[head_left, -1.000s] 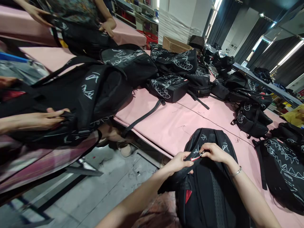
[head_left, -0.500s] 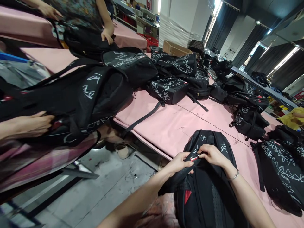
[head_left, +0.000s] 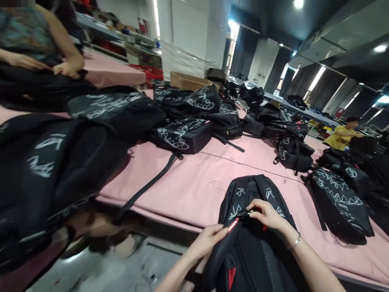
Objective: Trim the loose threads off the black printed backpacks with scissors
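Observation:
A black backpack [head_left: 258,259] with white scribble print lies in front of me, its back panel and straps facing up. One shoulder strap [head_left: 217,255] with a red-and-white label runs along its left side. My left hand [head_left: 209,241] is closed on this strap just below the label. Above the label, my right hand [head_left: 266,215] pinches a small dark piece with shiny bits at the strap's upper part; what it is cannot be made out. A red tag [head_left: 231,278] shows at the backpack's lower left.
The pink-covered table [head_left: 188,186] bears several more printed black backpacks: one large backpack [head_left: 75,162] at left, another printed backpack [head_left: 340,202] at right. A cardboard box [head_left: 191,81] stands behind. A co-worker [head_left: 27,36] handles a black bag at upper left; a person in yellow [head_left: 340,136] is far right.
The view has swung right, so the scene shifts left. My left hand has slid down the strap, baring more of the label. My right hand stays pinched by the strap's upper part.

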Demonstrator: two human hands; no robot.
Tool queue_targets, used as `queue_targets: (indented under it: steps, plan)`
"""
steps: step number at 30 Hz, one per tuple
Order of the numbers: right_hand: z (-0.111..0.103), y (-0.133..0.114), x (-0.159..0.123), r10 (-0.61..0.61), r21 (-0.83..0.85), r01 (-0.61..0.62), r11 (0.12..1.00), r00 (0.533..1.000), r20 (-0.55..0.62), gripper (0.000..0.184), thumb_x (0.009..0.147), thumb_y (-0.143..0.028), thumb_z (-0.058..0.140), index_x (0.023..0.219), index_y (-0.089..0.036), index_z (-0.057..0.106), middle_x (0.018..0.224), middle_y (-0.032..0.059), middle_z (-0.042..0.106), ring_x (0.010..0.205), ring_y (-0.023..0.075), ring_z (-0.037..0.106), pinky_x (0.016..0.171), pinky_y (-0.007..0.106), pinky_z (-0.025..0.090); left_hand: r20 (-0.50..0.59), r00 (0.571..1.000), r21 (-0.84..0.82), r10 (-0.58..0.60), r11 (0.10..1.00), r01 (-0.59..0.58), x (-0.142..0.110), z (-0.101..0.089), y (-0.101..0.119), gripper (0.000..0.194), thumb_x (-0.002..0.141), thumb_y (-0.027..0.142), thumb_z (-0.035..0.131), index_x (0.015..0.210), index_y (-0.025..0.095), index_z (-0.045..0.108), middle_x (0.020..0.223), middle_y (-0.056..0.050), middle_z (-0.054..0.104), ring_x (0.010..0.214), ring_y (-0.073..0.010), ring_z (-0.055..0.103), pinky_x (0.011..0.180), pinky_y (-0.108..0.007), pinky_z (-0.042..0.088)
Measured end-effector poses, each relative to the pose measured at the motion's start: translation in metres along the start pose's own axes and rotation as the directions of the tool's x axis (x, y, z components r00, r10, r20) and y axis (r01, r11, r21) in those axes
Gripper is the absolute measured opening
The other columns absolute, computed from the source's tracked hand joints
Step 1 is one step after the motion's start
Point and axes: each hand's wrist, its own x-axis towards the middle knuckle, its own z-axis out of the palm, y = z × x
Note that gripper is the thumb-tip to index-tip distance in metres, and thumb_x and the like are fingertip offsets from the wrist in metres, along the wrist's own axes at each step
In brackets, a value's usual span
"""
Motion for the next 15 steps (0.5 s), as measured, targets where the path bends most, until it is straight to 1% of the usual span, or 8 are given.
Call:
queue_targets:
  steps: [2, 4, 5, 8, 9, 11, 13, 15]
  plan:
    - [-0.014, 0.021, -0.017, 0.083, 0.041, -0.078, 0.996, 0.988, -0.130, 0.011, 0.080, -0.026, 0.054, 0.090, -0.021, 0.057, 0.085, 0.0004, 0.061, 0.079, 0.0150, 0.057, 0.072, 0.027, 0.046, -0.133, 0.990, 0.033, -0.048, 0.998, 0.053, 0.008, -0.012, -0.007, 0.044, 0.063, 0.058, 0.062, 0.064, 0.014, 0.061, 0.057, 0.001, 0.056, 0.060, -0.0154, 0.055, 0.053, -0.023, 0.042]
    - [-0.031, 0.047, -0.040, 0.178, 0.081, -0.163, 0.983, 0.948, -0.264, 0.017, 0.079, -0.031, 0.054, 0.092, -0.020, 0.056, 0.086, 0.0015, 0.061, 0.081, 0.0167, 0.058, 0.075, 0.029, 0.046, -0.233, 0.967, -0.018, -0.099, 0.995, 0.097, 0.018, -0.020, -0.011, 0.046, 0.061, 0.061, 0.062, 0.070, 0.016, 0.062, 0.058, 0.001, 0.057, 0.060, -0.0160, 0.057, 0.052, -0.024, 0.044]
    - [-0.040, 0.060, -0.052, 0.227, 0.101, -0.205, 0.974, 0.919, -0.323, 0.020, 0.077, -0.034, 0.055, 0.091, -0.020, 0.057, 0.085, 0.0022, 0.061, 0.081, 0.0181, 0.058, 0.075, 0.031, 0.047, -0.256, 0.960, -0.034, -0.113, 0.994, 0.108, 0.023, -0.021, -0.013, 0.047, 0.060, 0.062, 0.061, 0.073, 0.017, 0.062, 0.058, 0.001, 0.058, 0.059, -0.0165, 0.058, 0.051, -0.025, 0.045]
    - [-0.057, 0.094, -0.091, 0.359, 0.167, -0.318, 0.933, 0.824, -0.439, 0.026, 0.077, -0.044, 0.050, 0.077, -0.019, 0.059, 0.071, 0.0026, 0.061, 0.070, 0.0205, 0.060, 0.065, 0.033, 0.049, -0.241, 0.961, -0.014, -0.139, 0.990, 0.139, 0.036, -0.015, -0.015, 0.046, 0.062, 0.062, 0.061, 0.074, 0.017, 0.063, 0.062, -0.002, 0.063, 0.063, -0.0202, 0.062, 0.054, -0.029, 0.048]
    - [-0.058, 0.102, -0.103, 0.395, 0.190, -0.346, 0.919, 0.796, -0.460, 0.030, 0.078, -0.047, 0.047, 0.072, -0.020, 0.059, 0.066, 0.0024, 0.061, 0.066, 0.0209, 0.060, 0.062, 0.034, 0.049, -0.234, 0.963, -0.006, -0.137, 0.990, 0.139, 0.039, -0.010, -0.015, 0.045, 0.062, 0.061, 0.061, 0.075, 0.018, 0.064, 0.067, -0.004, 0.066, 0.068, -0.0222, 0.063, 0.057, -0.031, 0.050]
    - [-0.054, 0.116, -0.122, 0.452, 0.237, -0.385, 0.892, 0.749, -0.484, 0.036, 0.077, -0.052, 0.046, 0.066, -0.020, 0.060, 0.059, 0.0020, 0.061, 0.061, 0.0218, 0.060, 0.057, 0.034, 0.049, -0.225, 0.967, -0.002, -0.118, 0.993, 0.121, 0.043, -0.001, -0.015, 0.042, 0.063, 0.058, 0.062, 0.078, 0.019, 0.066, 0.080, -0.005, 0.071, 0.083, -0.0257, 0.064, 0.067, -0.034, 0.052]
    - [-0.040, 0.126, -0.134, 0.496, 0.285, -0.405, 0.868, 0.715, -0.493, 0.040, 0.075, -0.055, 0.046, 0.063, -0.020, 0.061, 0.057, 0.0023, 0.062, 0.059, 0.0230, 0.061, 0.054, 0.035, 0.049, -0.228, 0.969, -0.003, -0.095, 0.995, 0.097, 0.047, 0.006, -0.013, 0.039, 0.065, 0.055, 0.062, 0.080, 0.020, 0.067, 0.088, -0.006, 0.072, 0.093, -0.0271, 0.063, 0.077, -0.035, 0.051]
    - [-0.024, 0.133, -0.140, 0.527, 0.334, -0.409, 0.850, 0.691, -0.495, 0.042, 0.072, -0.057, 0.050, 0.061, -0.019, 0.063, 0.057, 0.0030, 0.064, 0.058, 0.0247, 0.062, 0.053, 0.036, 0.050, -0.235, 0.968, 0.001, -0.087, 0.996, 0.090, 0.051, 0.009, -0.007, 0.037, 0.068, 0.053, 0.061, 0.083, 0.019, 0.067, 0.092, -0.006, 0.072, 0.097, -0.0270, 0.062, 0.084, -0.035, 0.049]
